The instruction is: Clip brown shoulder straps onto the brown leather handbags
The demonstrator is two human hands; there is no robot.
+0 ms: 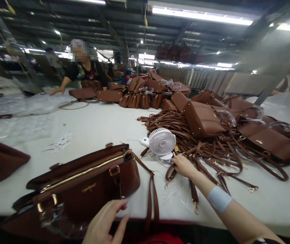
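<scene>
My left hand (108,222) is low in the view, in front of a brown handbag (84,186), its fingers apart and holding nothing. The handbag lies on the white table with its gold zipper facing up and clear wrap around one handle. My right hand (183,165) reaches out to a small white fan (162,142), beside a looped brown strap (170,173); its fingers are bent at the fan's base, and what they grip is too small to tell. A long brown strap (153,196) hangs over the table's front edge, right of the handbag.
Behind the fan lies a pile of brown straps (170,122) with metal clasps. Brown bags (203,118) are heaped at the back and right. A person (84,66) reaches over plastic wrap (38,103) at the back left. White tags (58,143) lie left of centre.
</scene>
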